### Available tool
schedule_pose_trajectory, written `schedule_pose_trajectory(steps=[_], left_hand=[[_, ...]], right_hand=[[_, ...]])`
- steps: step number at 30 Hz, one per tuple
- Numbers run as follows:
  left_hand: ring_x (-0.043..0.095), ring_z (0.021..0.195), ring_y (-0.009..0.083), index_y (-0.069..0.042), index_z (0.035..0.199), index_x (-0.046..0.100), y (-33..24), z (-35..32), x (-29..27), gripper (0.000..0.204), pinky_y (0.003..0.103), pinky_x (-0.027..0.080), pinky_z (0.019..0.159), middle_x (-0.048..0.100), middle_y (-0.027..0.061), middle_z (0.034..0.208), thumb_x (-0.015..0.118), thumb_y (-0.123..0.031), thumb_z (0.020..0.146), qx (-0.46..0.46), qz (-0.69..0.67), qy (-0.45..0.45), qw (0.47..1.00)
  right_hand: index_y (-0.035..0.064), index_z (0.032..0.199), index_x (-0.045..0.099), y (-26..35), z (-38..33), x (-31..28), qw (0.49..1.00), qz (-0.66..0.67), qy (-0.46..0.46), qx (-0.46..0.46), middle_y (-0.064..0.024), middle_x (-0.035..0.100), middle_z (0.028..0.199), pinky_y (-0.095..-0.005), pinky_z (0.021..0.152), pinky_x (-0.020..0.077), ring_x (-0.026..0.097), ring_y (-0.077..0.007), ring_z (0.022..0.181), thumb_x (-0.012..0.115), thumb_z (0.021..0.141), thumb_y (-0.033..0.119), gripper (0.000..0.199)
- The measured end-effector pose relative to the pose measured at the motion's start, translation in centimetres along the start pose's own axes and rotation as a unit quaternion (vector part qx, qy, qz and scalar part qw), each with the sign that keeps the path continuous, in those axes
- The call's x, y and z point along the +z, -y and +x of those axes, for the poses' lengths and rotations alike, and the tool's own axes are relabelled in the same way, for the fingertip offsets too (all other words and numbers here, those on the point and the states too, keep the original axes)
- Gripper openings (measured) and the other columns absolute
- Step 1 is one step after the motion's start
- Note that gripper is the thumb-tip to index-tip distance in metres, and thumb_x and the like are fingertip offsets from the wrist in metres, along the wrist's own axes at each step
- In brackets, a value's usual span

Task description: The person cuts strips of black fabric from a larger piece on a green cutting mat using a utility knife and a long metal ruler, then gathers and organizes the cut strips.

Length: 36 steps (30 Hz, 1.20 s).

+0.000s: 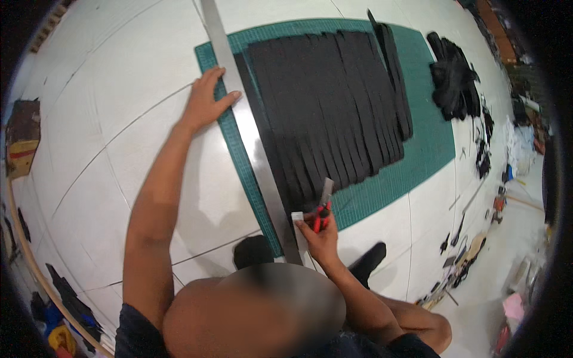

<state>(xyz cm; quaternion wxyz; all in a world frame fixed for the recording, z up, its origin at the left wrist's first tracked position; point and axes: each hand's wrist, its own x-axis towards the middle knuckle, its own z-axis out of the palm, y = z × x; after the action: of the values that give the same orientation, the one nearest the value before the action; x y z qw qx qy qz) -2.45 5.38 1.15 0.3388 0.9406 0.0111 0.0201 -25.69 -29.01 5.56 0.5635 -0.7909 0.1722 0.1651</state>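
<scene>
A long metal ruler (pixel 253 134) lies slantwise over the left edge of a green cutting mat (pixel 433 143). My left hand (pixel 208 100) rests near its far end, fingers spread, with the thumb and fingertips touching the ruler. Beside the ruler, black material (pixel 328 101) covers the mat, cut into many long strips lying side by side. Near the ruler's close end, my right hand (pixel 322 238) is closed around a red-handled utility knife (pixel 323 216), its blade pointing away from me. A small white block (pixel 298 217) shows at that hand's thumb; whether it is gripped I cannot tell.
A heap of black strips (pixel 453 77) sits on the white tiled floor (pixel 131 89) right of the mat. Scattered tools and scraps (pixel 462 262) line the right side. A brown box (pixel 24 137) stands far left. My feet (pixel 253 250) flank the mat's near corner.
</scene>
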Motion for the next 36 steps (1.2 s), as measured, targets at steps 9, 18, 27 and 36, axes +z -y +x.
schedule_pose_trajectory(steps=[9, 18, 27, 36], left_hand=[[0.054, 0.118, 0.0359, -0.004, 0.125, 0.059, -0.6, -0.2, 2.9, 0.036, 0.045, 0.039, 0.104, 0.059, 0.0149, 0.132, 0.059, -0.023, 0.094, 0.002, 0.016, -0.187, 0.982], [0.058, 0.107, 0.0343, -0.006, 0.121, 0.063, -1.6, -0.2, 2.5, 0.033, 0.044, 0.045, 0.095, 0.061, 0.0111, 0.128, 0.061, -0.017, 0.089, 0.002, 0.027, -0.199, 0.980], [0.054, 0.119, 0.0350, -0.005, 0.126, 0.060, -1.6, -0.4, 2.1, 0.037, 0.044, 0.041, 0.103, 0.058, 0.0156, 0.135, 0.062, -0.019, 0.092, -0.039, 0.014, -0.150, 0.988], [0.056, 0.111, 0.0327, -0.004, 0.123, 0.062, -1.4, -0.2, 2.7, 0.035, 0.042, 0.043, 0.098, 0.060, 0.0123, 0.132, 0.063, -0.018, 0.091, -0.016, 0.032, -0.179, 0.983]], right_hand=[[0.0040, 0.102, 0.056, 14.1, 16.9, 5.0, 0.985, -0.114, 0.015, -0.130, -0.0036, 0.065, 0.084, -0.0309, 0.071, 0.0537, 0.065, -0.0145, 0.080, 0.084, 0.078, 0.014, 0.038], [0.0030, 0.099, 0.058, 21.8, 27.2, 15.2, 0.973, -0.184, 0.007, -0.137, -0.0157, 0.072, 0.095, -0.0449, 0.084, 0.0523, 0.070, -0.0360, 0.092, 0.086, 0.069, 0.022, 0.045], [0.0050, 0.101, 0.060, 21.3, 28.5, 16.3, 0.968, -0.229, 0.027, -0.099, -0.0190, 0.070, 0.098, -0.0475, 0.085, 0.0515, 0.068, -0.0383, 0.097, 0.086, 0.068, 0.031, 0.050], [0.0065, 0.093, 0.061, 20.8, 28.8, 16.1, 0.965, -0.238, 0.021, -0.112, -0.0152, 0.070, 0.090, -0.0454, 0.081, 0.0511, 0.068, -0.0353, 0.091, 0.086, 0.069, 0.035, 0.045]])
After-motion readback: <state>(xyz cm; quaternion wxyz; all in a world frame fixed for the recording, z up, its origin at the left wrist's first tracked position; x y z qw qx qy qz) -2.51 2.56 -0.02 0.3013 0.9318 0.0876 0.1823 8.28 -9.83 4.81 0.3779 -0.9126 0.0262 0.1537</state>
